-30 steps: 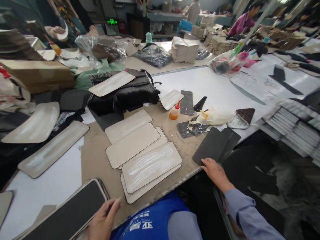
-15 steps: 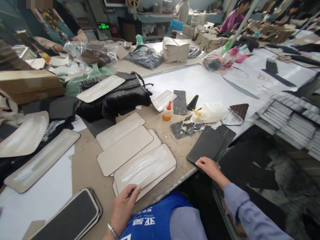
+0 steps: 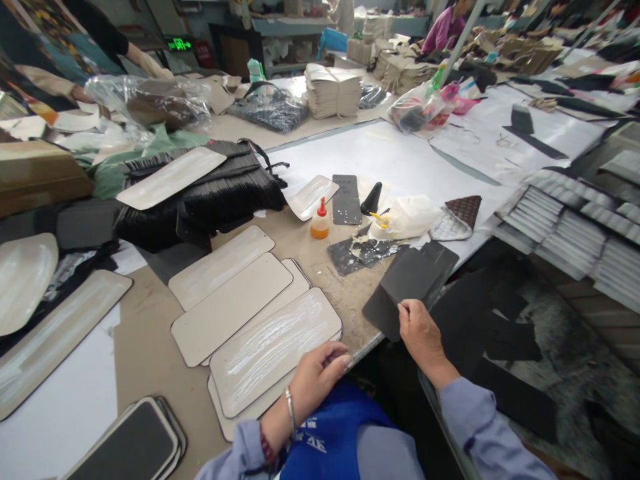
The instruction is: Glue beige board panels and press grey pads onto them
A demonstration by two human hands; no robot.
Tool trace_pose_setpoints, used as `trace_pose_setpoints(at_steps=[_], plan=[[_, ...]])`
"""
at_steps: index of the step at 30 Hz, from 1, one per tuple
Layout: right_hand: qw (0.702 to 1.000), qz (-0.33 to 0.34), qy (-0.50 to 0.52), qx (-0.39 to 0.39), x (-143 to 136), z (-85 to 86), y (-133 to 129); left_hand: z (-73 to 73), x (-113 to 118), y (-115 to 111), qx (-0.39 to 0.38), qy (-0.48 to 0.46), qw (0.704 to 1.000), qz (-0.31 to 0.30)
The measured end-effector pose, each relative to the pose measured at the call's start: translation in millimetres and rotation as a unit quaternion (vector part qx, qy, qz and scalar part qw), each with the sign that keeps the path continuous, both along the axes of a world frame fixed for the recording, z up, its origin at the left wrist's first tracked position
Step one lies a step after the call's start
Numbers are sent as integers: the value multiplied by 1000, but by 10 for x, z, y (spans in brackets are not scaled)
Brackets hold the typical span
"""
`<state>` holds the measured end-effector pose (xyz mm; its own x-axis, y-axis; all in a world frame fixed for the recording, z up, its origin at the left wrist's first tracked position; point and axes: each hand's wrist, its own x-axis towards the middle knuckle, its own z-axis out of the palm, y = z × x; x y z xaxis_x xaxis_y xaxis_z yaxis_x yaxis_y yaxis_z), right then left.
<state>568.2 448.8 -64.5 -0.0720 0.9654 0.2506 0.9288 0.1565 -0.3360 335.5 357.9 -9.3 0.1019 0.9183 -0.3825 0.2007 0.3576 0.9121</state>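
My right hand (image 3: 421, 335) pinches the near corner of a dark grey sheet (image 3: 410, 272) with rounded corners. That corner is lifted off the other dark sheets (image 3: 383, 310) under it at the table's front edge. My left hand (image 3: 320, 368) hovers by the near right corner of a beige panel (image 3: 280, 347) streaked with wet white glue. Its fingers are loosely bent, the thumb stands a little apart, and I see nothing in them. More beige panels (image 3: 233, 307) lie overlapped behind the glued one.
An orange-filled squeeze bottle (image 3: 320, 225) with a red tip and a white jug (image 3: 407, 217) stand behind the sheets. Dark rounded panels (image 3: 130, 447) are stacked at lower left. A black bundle (image 3: 235, 187) lies at the back. A person's arm (image 3: 145, 60) shows at far left.
My left hand has moved right, off the glued panel's near edge. My right hand has raised the corner of the top dark sheet, uncovering the sheet below. The view has shifted slightly right.
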Motion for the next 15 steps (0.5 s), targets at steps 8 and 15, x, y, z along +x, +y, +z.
trace_pose_setpoints(at_steps=[8, 15], plan=[[988, 121, 42, 88, -334, 590, -527, 124, 745, 453, -51, -311, 948, 49], [941, -105, 316, -66, 75, 319, -417, 238, 181, 76, 33, -125, 987, -92]])
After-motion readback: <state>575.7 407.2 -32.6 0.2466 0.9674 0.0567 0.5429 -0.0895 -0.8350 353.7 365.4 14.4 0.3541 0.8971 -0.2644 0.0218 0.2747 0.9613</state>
